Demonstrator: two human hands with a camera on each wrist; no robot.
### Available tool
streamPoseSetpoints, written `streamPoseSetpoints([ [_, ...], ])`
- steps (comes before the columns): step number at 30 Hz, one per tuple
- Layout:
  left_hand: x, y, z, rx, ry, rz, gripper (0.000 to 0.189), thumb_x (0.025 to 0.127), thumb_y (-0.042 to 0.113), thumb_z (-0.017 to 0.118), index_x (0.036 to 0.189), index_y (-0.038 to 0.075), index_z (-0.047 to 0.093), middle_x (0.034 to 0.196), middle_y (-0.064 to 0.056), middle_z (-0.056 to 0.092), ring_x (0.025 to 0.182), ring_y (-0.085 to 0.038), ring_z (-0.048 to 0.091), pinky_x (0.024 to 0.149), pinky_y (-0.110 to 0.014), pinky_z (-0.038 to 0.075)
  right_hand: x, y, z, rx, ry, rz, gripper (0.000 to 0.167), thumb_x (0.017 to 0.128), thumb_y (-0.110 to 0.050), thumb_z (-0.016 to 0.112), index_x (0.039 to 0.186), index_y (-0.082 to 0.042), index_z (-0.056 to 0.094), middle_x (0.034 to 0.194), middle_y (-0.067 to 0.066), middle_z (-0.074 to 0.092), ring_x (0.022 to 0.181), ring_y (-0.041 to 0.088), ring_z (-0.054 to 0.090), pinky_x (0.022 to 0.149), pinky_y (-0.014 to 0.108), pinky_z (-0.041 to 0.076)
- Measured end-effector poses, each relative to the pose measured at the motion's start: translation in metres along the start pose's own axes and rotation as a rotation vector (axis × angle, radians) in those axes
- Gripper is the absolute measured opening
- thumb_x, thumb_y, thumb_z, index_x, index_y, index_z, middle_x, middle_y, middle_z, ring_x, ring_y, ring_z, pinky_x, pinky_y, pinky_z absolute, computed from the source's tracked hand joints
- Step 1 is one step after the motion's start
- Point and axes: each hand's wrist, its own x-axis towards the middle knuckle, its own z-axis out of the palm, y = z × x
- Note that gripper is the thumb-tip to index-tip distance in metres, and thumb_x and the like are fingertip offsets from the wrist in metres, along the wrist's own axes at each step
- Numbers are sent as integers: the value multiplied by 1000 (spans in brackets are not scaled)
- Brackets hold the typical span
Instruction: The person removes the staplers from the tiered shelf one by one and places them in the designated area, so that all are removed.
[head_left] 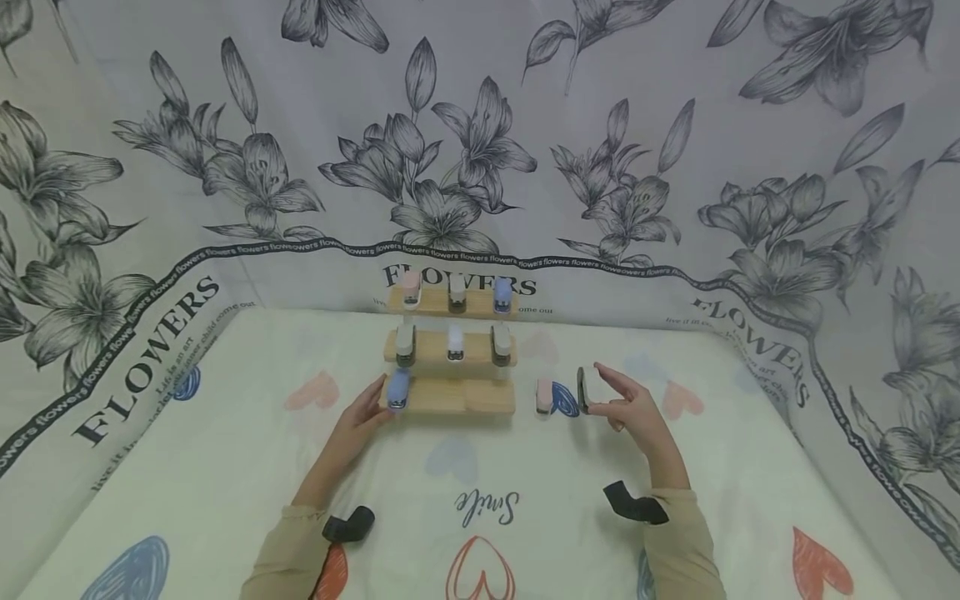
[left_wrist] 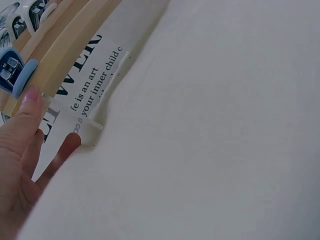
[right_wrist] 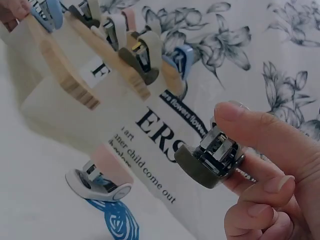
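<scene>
A tiered wooden rack [head_left: 442, 396] on clear supports carries several mini staplers. A blue mini stapler [head_left: 399, 388] sits at the left end of its lowest step. My left hand [head_left: 365, 413] holds that step's left end, thumb at the front corner beside the blue stapler; other fingers stretch out past the wood in the left wrist view. Off to the right of the rack, my right hand [head_left: 628, 408] pinches a dark grey-green mini stapler [right_wrist: 207, 162] between thumb and fingers. A pink and white mini stapler [head_left: 543, 396] lies on the cloth between that hand and the rack.
Staplers in pink [head_left: 411, 287], grey and blue stand on the top step, with grey and white ones [head_left: 455, 342] on the middle step. A white cloth [head_left: 375, 467] printed with hearts covers the table. A flowered curtain [head_left: 465, 208] hangs behind the rack.
</scene>
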Motion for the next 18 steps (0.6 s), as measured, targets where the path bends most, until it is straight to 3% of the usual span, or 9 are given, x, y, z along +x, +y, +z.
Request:
streamPoseSetpoints([
  [9, 1, 4, -1, -6, -12, -20, 65, 89, 17, 57, 142, 7, 21, 143, -18, 20, 108, -34, 49, 96, -46, 33, 10, 34, -3, -22, 70, 108, 73, 76, -12, 72, 138, -9, 34, 142, 12, 28, 41, 6, 30, 39, 18, 30],
  [18, -6, 28, 2, -15, -14, -30, 62, 89, 7, 54, 141, 0, 20, 142, -23, 18, 106, -38, 48, 95, -46, 33, 14, 55, 2, 0, 104, 117, 70, 75, -14, 73, 136, -11, 38, 141, 7, 31, 42, 7, 28, 40, 19, 31],
])
